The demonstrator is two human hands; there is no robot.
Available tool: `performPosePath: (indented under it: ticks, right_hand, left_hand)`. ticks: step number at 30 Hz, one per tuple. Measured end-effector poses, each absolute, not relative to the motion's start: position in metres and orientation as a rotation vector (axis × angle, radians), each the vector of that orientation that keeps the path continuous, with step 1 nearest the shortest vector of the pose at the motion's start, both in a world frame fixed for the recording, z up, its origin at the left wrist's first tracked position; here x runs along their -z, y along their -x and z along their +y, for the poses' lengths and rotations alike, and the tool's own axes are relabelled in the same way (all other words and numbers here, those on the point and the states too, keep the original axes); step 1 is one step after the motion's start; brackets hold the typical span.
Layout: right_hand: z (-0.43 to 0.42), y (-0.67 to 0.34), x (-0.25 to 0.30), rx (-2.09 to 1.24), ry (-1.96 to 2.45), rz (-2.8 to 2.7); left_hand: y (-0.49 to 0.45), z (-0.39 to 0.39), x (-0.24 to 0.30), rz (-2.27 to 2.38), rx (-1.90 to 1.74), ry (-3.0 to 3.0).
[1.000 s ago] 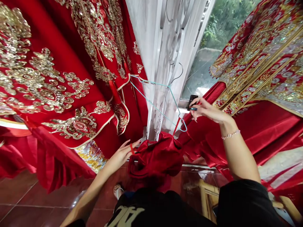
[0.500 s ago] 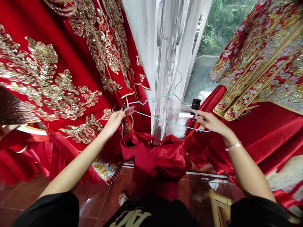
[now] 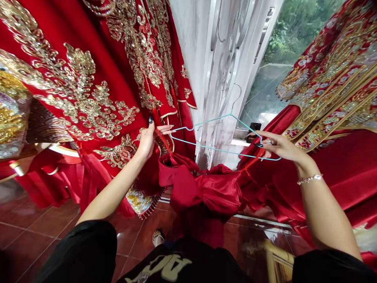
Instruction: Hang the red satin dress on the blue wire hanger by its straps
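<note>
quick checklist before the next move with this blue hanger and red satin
1. Right hand has the light blue wire hanger at its right end: ok.
2. Left hand has a firm grip on the hanger's left end: cannot tell, the fingers look extended.
3. Hanger hook points upward, in front of the white curtain: ok.
4. Red straps are looped onto the hanger: cannot tell from this view.
5. Red satin garment hangs smooth: not ok, it is bunched in folds.
6. Left hand's nails are free of the gold-embroidered red robe: cannot tell.
</note>
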State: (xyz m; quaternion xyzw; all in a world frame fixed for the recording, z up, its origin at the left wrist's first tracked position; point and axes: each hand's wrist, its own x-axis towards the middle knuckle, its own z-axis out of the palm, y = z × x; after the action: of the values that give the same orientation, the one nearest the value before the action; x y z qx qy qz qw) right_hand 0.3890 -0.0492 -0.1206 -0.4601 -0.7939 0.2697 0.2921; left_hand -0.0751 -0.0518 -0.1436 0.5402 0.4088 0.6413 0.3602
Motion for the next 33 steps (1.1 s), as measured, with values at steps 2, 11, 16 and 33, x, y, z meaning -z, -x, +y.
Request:
performPosePath:
  ticks: [2, 11, 16, 33]
  right_hand:
    - [-0.050, -0.387, 0.120, -0.719, 1.229, -2.128]
    - [-0.052, -0.381, 0.125, -0.760, 1.178, -2.135]
    - [-0.054, -0.378, 0.129, -0.784, 1.175, -2.091]
    - [-0.038, -0.366, 0.154, -0.813, 1.113, -2.056]
  left_hand:
    - [0.079, -0.050, 0.144, 1.023, -1.657, -1.359]
    - [0.083, -0.041, 0.145, 0.896, -1.694, -1.267]
    - [0.072, -0.042, 0.133, 0.868, -1.511, -1.397]
    - [0.032, 0.016, 0.070, 1.378, -0.927, -2.311]
